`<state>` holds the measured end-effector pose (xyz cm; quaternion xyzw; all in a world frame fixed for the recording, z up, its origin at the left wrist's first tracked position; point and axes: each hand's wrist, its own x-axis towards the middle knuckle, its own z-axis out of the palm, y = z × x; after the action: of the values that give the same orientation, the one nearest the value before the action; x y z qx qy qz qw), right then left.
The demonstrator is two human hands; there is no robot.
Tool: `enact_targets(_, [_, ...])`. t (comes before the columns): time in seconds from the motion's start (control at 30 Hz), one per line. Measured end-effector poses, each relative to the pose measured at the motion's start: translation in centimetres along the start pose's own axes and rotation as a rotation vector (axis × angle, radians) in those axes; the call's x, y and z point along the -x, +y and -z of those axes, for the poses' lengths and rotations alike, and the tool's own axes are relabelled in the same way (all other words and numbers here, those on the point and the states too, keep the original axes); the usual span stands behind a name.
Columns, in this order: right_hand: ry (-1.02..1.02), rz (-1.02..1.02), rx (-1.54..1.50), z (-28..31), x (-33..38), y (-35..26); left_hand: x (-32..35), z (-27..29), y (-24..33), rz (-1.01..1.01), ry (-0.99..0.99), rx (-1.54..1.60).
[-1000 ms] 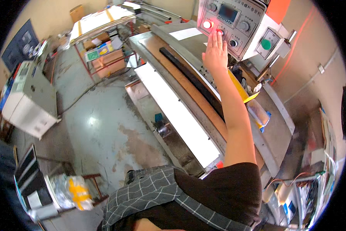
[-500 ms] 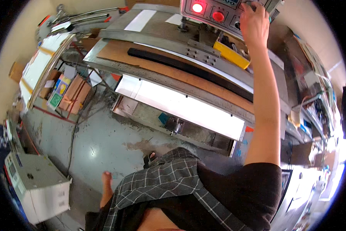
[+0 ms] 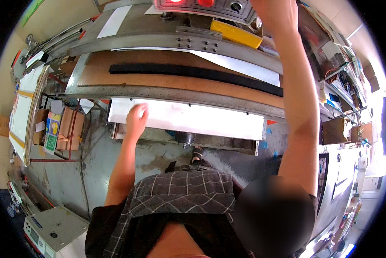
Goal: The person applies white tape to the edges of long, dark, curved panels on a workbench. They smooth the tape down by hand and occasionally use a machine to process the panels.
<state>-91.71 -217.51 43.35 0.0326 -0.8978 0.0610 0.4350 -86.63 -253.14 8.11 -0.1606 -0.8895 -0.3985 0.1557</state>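
My right arm reaches up to the control box (image 3: 221, 10), a grey panel with a lit red lamp (image 3: 175, 1) and a red button (image 3: 205, 2). My right hand (image 3: 279, 13) is at the panel's right end; its fingers are cut off by the top edge. My left hand (image 3: 137, 120) hangs over the white panel (image 3: 180, 116) along the machine's front, fingers curled in, nothing visible in them. On the machine's bed, a long black bar (image 3: 193, 75) lies across a brown board (image 3: 94, 71), with a white sheet (image 3: 244, 71) partly behind it.
A yellow bin (image 3: 236, 33) sits behind the metal beam (image 3: 137, 42). Left are a rack with cardboard boxes (image 3: 70, 129) and a grey-white machine cabinet (image 3: 57, 228). Cluttered shelves (image 3: 343, 103) stand on the right. A round dark blur (image 3: 274, 219) covers part of my right side.
My view has shifted, so the control box sits higher and partly out of frame. My left hand has come up from beside my body to the white front panel. My right arm stays raised.
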Motion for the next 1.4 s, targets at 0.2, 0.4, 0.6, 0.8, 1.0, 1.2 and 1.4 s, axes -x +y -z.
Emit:
enact_targets(0.2, [-0.288,0.141,-0.090,-7.6,11.8,7.1,-13.5,-5.5,1.8,-0.205,-0.054,-0.141])
enact_targets(0.4, [-0.867,-0.079,-0.186,-15.9,24.7,15.8,-18.9,-11.3,-1.6,-0.152,-0.235,-0.337])
enact_targets(0.6, [-0.723,-0.130,-0.118,-17.6,29.9,17.7,-16.6,-12.3,-1.0,-0.196,-0.166,-0.387])
enact_targets(0.8, [-0.753,-0.149,-0.138,-14.9,31.3,16.1,-12.8,-11.0,0.4,-0.188,-0.128,-0.416])
enact_targets(1.0, [-0.765,-0.154,-0.147,-13.4,30.4,16.1,-12.0,-10.5,0.8,-0.161,-0.136,-0.317])
enact_targets(1.2, [-0.767,-0.432,0.056,-17.0,26.8,25.0,-18.9,-10.5,2.3,-0.237,-0.227,-0.367])
enact_targets(1.4, [-0.927,0.128,0.156,-20.9,24.8,27.1,-26.4,-14.4,-1.0,-0.194,-0.492,-0.777])
